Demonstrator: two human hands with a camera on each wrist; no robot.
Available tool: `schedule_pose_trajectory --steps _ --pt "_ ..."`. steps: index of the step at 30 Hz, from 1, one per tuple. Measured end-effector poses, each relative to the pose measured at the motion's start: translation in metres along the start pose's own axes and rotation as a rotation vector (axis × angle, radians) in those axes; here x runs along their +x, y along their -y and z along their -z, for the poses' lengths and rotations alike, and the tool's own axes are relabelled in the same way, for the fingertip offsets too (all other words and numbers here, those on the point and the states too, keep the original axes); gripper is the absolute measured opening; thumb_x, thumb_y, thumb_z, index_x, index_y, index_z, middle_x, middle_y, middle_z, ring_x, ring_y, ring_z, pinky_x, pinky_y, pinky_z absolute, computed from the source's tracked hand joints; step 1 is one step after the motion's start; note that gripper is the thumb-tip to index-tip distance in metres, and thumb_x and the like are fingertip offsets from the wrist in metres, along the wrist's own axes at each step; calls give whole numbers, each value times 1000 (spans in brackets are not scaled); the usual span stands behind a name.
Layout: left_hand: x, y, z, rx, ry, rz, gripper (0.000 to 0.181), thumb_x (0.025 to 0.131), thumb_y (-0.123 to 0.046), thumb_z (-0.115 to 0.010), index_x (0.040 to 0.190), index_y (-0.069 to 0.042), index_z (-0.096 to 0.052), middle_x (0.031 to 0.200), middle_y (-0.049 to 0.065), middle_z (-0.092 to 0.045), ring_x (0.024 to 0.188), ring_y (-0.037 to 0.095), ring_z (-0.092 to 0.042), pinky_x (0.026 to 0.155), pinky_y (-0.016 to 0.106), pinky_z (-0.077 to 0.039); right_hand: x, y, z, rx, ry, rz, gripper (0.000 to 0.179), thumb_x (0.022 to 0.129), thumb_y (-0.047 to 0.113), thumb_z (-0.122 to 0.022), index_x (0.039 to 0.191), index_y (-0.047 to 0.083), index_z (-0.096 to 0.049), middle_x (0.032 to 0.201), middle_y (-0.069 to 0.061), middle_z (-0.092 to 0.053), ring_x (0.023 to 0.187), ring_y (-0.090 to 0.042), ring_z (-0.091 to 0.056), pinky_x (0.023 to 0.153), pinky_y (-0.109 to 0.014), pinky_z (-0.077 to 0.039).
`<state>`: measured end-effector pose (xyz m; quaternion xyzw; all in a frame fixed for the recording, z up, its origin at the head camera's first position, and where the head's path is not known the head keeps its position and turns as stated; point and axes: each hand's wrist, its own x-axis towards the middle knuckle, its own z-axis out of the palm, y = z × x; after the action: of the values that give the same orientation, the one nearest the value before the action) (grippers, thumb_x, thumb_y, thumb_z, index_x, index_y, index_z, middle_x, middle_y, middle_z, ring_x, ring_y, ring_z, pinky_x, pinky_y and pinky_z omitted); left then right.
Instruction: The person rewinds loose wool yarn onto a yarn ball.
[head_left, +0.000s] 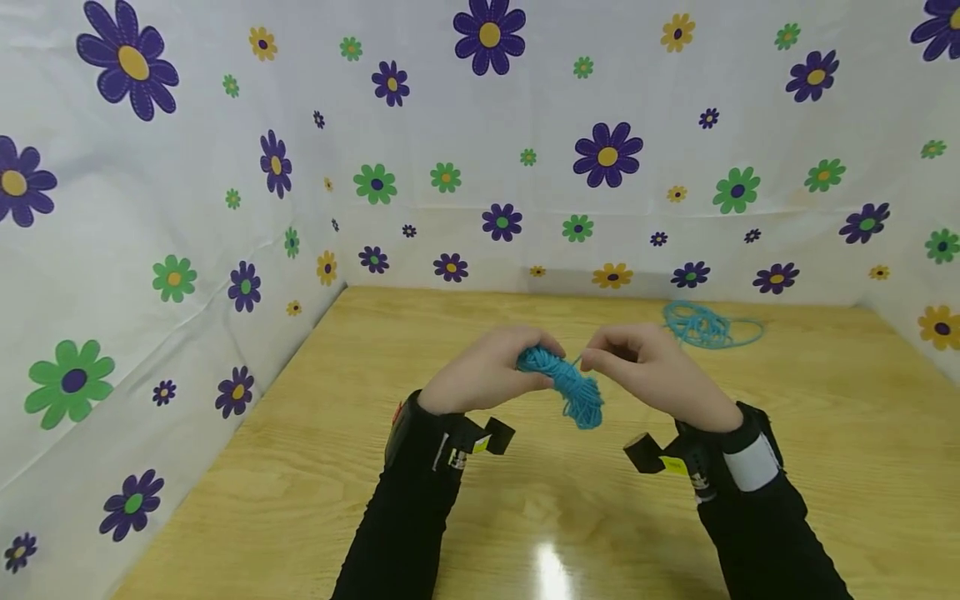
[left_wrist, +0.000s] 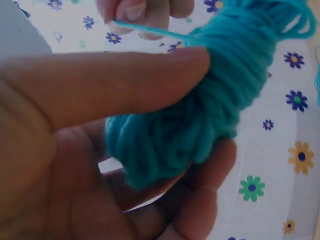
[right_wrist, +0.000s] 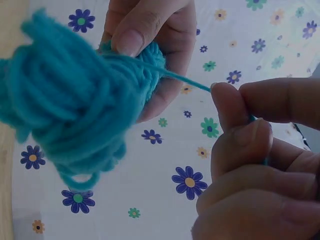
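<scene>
A bundle of blue yarn (head_left: 573, 385), wrapped round its middle with loops at its ends, is held above the table. My left hand (head_left: 491, 367) grips one end of it; in the left wrist view the thumb (left_wrist: 150, 80) presses on the wraps while the fingers curl beneath. Off to the right, my right hand (head_left: 660, 371) pinches a single strand of yarn (right_wrist: 187, 81) between thumb and forefinger. That strand runs taut from the bundle to the pinching fingertips. Other fingers of the right hand (right_wrist: 250, 185) are curled in.
On the wooden table (head_left: 360, 500), a loose tangle of blue yarn (head_left: 701, 325) lies at the back right, behind the right hand. A white flower-print cloth (head_left: 450, 125) hangs along the back and left sides of the table.
</scene>
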<state>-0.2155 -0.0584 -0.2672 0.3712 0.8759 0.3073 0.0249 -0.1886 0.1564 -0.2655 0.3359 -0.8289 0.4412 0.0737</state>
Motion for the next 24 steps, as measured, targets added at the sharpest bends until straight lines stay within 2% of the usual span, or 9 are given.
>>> schedule_pose_trajectory --steps 7,11,18,22,24 --pt "-5 -4 2 -129 109 -58 25 88 -14 -62 113 -12 -57 99 -3 -59 85 14 -50 74 29 -45 -3 -4 5 31 -54 14 15 94 5 -51 86 3 -63 59 -3 -34 47 -15 -30 46 -32 -29" --pt "-6 -4 5 -211 142 -107 25 88 -12 -62 112 -12 -56 96 -1 -58 83 15 -49 70 29 -43 -2 -6 6 30 -73 4 15 95 5 -49 88 1 -62 61 -5 -36 48 -15 -31 47 -31 -29" --pt "-9 -6 9 -340 136 -106 28 88 -10 -62 115 -8 -54 98 3 -57 83 17 -51 70 27 -45 1 -12 4 33 -67 -8 17 97 8 -48 89 2 -62 64 -7 -41 47 -15 -31 46 -31 -29" --pt "-10 -6 10 -392 101 -110 28 88 -8 -62 115 -6 -54 102 5 -57 83 18 -51 70 27 -46 3 -15 1 61 -58 -15 19 97 9 -47 89 1 -62 63 -8 -40 46 -16 -31 47 -31 -29" --pt "-11 -6 11 -418 82 -117 29 88 -7 -62 115 -5 -53 105 6 -56 84 19 -52 70 27 -47 4 -16 -1 90 -45 -29 21 98 11 -47 91 0 -63 65 -8 -45 48 -15 -37 48 -28 -32"
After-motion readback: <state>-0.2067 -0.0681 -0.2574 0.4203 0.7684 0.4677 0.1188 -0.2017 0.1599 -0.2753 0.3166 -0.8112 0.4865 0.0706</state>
